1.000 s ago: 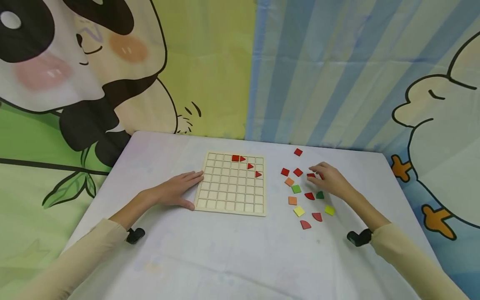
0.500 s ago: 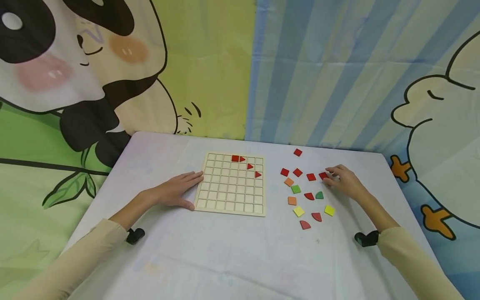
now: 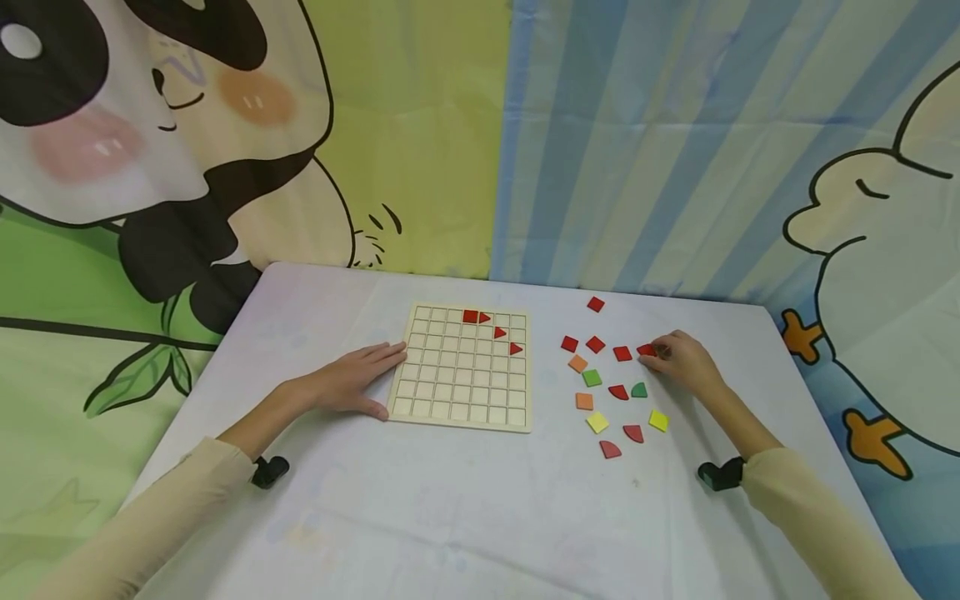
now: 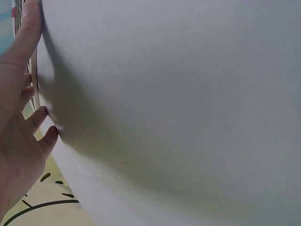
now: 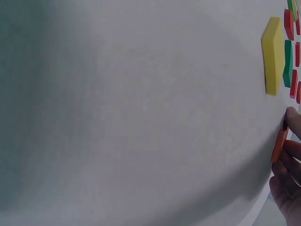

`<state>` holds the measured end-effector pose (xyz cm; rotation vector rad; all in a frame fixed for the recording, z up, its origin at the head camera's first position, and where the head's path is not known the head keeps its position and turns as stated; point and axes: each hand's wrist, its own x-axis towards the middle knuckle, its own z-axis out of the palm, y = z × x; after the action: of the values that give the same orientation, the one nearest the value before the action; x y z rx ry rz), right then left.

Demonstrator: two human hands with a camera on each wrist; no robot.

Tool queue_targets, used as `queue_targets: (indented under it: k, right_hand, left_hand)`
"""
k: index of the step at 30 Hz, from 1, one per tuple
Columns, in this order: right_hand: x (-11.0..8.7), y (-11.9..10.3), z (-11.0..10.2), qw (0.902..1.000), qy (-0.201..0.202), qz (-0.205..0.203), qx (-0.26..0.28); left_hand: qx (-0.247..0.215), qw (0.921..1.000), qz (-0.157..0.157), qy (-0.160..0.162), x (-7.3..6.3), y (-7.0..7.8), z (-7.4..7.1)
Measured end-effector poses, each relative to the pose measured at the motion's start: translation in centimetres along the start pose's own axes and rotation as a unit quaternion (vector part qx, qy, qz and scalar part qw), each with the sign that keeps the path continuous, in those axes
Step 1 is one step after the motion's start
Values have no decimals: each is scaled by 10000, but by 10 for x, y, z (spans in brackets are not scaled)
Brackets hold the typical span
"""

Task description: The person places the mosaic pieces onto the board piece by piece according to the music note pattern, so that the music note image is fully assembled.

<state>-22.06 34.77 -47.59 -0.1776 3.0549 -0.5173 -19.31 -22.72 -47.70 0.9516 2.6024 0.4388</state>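
Observation:
My left hand (image 3: 351, 382) lies at the left edge of a pale wooden grid board (image 3: 457, 407). Its fingers are extended and the fingertips touch the rim. On the board's upper part sit a red square tile (image 3: 470, 317) and several red triangles, one being the red triangle (image 3: 500, 332). To the right of the board, my right hand (image 3: 686, 363) pinches a red tile (image 3: 646, 350) between thumb and fingers, low over the table. In the right wrist view, that tile's edge (image 5: 279, 146) shows between the fingers; part of it is hidden.
Loose tiles lie between the board and my right hand: several red squares (image 3: 596, 344), orange squares (image 3: 584, 401), green pieces (image 3: 592, 378), yellow squares (image 3: 658, 421) and red quarter-circles (image 3: 633, 433). The white table (image 3: 465, 508) ends at a printed curtain (image 3: 420, 167) behind.
My right hand has left one red square tile among the loose pieces, moved right, and now pinches another red tile. The left hand and board have stayed put.

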Motion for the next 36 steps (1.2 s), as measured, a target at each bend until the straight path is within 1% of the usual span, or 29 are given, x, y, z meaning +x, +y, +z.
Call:
queue_targets:
  k: [6, 9, 13, 16, 20, 22, 25, 28, 31, 33, 36]
  right_hand:
    - [1, -5, 2, 9998, -18, 101, 154]
    - [1, -5, 2, 9998, -36, 112, 167]
    - [2, -5, 0, 9997, -130, 106, 163]
    - [4, -4, -4, 9996, -192, 50, 183]
    - [12, -7, -12, 9992, -58, -117, 370]
    - [18, -12, -15, 9985, -21, -198, 509]
    - [27, -29, -14, 9971, -164, -329, 663]
    - [32, -55, -11, 9947, -303, -549, 816]
    - [37, -86, -7, 9901, -321, -992, 936]
    - [41, -107, -4, 9854, -311, -1335, 1013]
    - [50, -137, 3, 9785, -419, -1716, 1062]
  left_hand:
    - [84, 10000, -1, -3, 0, 0, 0]
    - [119, 9999, 62, 56, 0, 0, 0]
    - [88, 9999, 68, 47, -1, 0, -1]
    - [72, 10000, 42, 14, -1, 1, -1]
    - [73, 10000, 44, 2, -1, 1, -1]
    - [86, 10000, 45, 8, -1, 1, -1]
    - [93, 10000, 26, -6, -1, 1, -1]
    - [75, 10000, 7, -19, -1, 1, -1]
    - [74, 10000, -16, -40, -1, 0, 0]
    - [105, 9999, 7, -10, 0, -1, 0]
    - [179, 9998, 49, 34, 0, -2, 1]
